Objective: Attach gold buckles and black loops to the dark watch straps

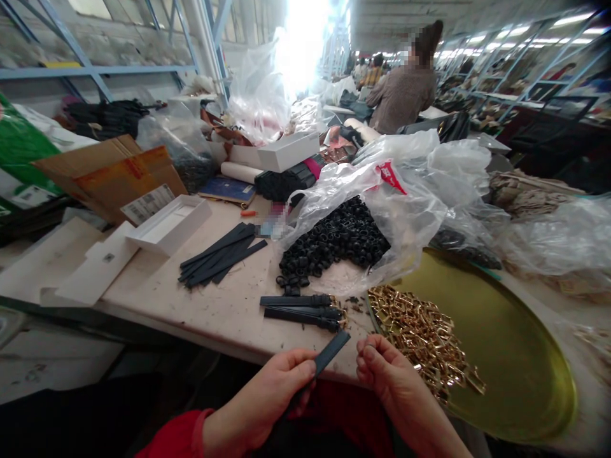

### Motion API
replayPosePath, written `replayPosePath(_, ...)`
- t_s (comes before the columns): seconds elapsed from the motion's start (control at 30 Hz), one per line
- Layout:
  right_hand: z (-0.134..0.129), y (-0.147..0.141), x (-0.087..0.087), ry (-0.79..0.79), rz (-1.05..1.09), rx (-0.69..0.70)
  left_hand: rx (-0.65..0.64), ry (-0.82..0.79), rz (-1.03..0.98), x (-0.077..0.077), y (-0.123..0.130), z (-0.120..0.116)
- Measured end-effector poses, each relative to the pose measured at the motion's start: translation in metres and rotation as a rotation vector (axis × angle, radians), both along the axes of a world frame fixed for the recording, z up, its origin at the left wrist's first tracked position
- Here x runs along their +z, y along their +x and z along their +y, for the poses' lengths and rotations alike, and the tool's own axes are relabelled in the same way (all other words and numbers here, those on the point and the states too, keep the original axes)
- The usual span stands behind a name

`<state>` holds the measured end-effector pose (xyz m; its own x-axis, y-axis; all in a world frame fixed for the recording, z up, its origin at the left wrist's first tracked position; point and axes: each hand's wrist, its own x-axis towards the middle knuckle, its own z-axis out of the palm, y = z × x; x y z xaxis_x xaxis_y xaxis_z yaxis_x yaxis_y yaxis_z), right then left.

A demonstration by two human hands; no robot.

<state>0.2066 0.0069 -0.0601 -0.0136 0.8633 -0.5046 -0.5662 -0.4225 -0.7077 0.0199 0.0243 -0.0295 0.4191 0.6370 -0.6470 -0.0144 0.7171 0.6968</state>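
Note:
My left hand (pixel 272 394) is closed around a dark strap (pixel 333 353), whose flat end points up and to the right. Just right of it, my right hand (pixel 389 372) has its fingers pinched together; what they hold, if anything, is too small to tell. Beyond the hands lie several finished-looking straps (pixel 300 312) with loops and gold pieces at their right ends. A heap of gold buckles (pixel 420 331) rests on a round gold tray (pixel 520 356) at the right. Small black loops (pixel 338 238) fill an open plastic bag (pixel 420 210).
Flat dark strips (pixel 219 254) lie on the table (pixel 167 302) at the left, near a white box (pixel 169 226) and a cardboard box (pixel 114 178). A blue book (pixel 226 189) and an orange object (pixel 248 214) sit farther back. A person (pixel 405 89) is in the background.

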Motion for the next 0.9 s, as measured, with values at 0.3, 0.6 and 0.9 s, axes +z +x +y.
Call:
replayPosePath(0.3,-0.006,-0.001,-0.005,-0.089,-0.001,-0.016,-0.146,0.003,0.082,0.000,0.001,-0.002)
replayPosePath(0.6,-0.022,-0.006,-0.001,-0.093,0.076,-0.108,-0.157,0.106,0.044,0.010,-0.002,-0.013)
replayPosePath(0.9,-0.046,-0.018,0.008,-0.057,0.200,-0.098,-0.248,0.603,0.286,0.004,-0.003,-0.026)
